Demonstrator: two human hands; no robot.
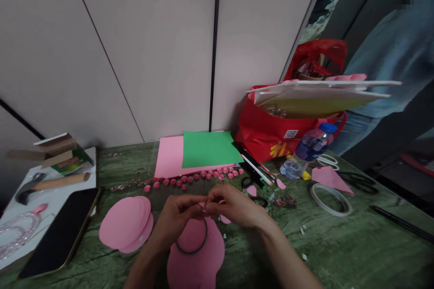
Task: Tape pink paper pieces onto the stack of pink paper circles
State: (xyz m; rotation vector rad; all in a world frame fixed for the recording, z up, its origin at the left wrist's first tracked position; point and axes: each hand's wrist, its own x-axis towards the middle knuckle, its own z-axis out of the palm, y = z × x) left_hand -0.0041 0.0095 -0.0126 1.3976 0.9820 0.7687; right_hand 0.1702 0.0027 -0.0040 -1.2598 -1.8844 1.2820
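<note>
My left hand (183,214) and my right hand (228,205) meet at the middle front of the table, fingertips pinched together. Between them shows a bit of pink paper (203,206), mostly covered by the fingers. Below the hands lie overlapping pink paper pieces (200,264) with rounded edges. A thin dark ring (191,251) is seen against this paper. Left of my left hand sits a stack of round pink paper discs (124,223). Beyond the fingers runs a row of small rolled pink paper pieces (190,179).
Green (210,149) and pink sheets (169,156) lie at the back. A red bag (257,131), water bottle (307,151), tape roll (330,200) and scissors (359,182) stand or lie right. A phone (64,230), hammer (54,183) and box (71,160) are left. A person (389,63) stands beyond.
</note>
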